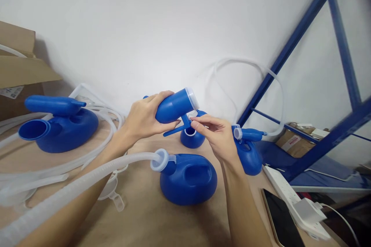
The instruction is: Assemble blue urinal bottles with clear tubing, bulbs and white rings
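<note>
My left hand (146,115) is wrapped round a blue plastic cylinder (174,107), tilted up to the right, with a white cap (191,98) on its end. A thin blue bracket (177,129) sticks out below the cylinder. At this bracket my right hand (220,135) pinches with thumb and forefinger; what lies between the tips is too small to make out. Behind the hands stands a blue urinal bottle (193,141) with an open round mouth, partly hidden. Nearer lies another blue urinal bottle (185,191), its white cap (159,160) joined to a ribbed clear hose (110,168).
At left is a blue urinal bottle (78,133) beside coiled hoses (107,117) and a cardboard box (20,71). Another blue bottle (249,160) stands at right. White lids (109,190) lie on the table. A phone (281,216), power strip (286,193) and blue rack (301,19) are at right.
</note>
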Motion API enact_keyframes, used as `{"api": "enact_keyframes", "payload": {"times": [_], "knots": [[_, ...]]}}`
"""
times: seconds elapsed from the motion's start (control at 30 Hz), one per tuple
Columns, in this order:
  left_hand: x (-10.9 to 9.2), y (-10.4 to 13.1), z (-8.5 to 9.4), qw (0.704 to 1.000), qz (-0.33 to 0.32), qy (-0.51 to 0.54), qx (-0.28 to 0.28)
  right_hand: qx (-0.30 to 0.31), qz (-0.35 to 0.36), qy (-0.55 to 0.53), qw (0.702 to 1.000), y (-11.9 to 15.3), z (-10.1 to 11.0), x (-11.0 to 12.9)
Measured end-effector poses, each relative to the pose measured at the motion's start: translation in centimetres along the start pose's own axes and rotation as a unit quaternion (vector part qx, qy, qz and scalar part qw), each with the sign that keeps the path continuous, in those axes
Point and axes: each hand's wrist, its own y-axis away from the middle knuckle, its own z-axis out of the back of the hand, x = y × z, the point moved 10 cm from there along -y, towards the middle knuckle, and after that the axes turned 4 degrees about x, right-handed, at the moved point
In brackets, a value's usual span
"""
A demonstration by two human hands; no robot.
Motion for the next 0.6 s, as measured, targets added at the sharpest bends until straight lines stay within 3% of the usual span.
{"api": "enact_keyframes", "payload": {"times": [0.37,0.47,0.6], "knots": [[-1.2,0.4,-1.0,0.988,-0.075,-0.135,0.025,0.078,-0.083,-0.036,0.993,-0.4,-0.1,-3.6],[-1.1,0.4,-1.0,0.987,-0.073,-0.138,0.026,0.076,-0.045,-0.022,0.996,-0.4,-0.5,-2.7],[-0.7,0.4,0.1,0.990,-0.045,-0.134,-0.009,0.015,0.073,0.105,0.992,0.3,-0.8,1.0]]}}
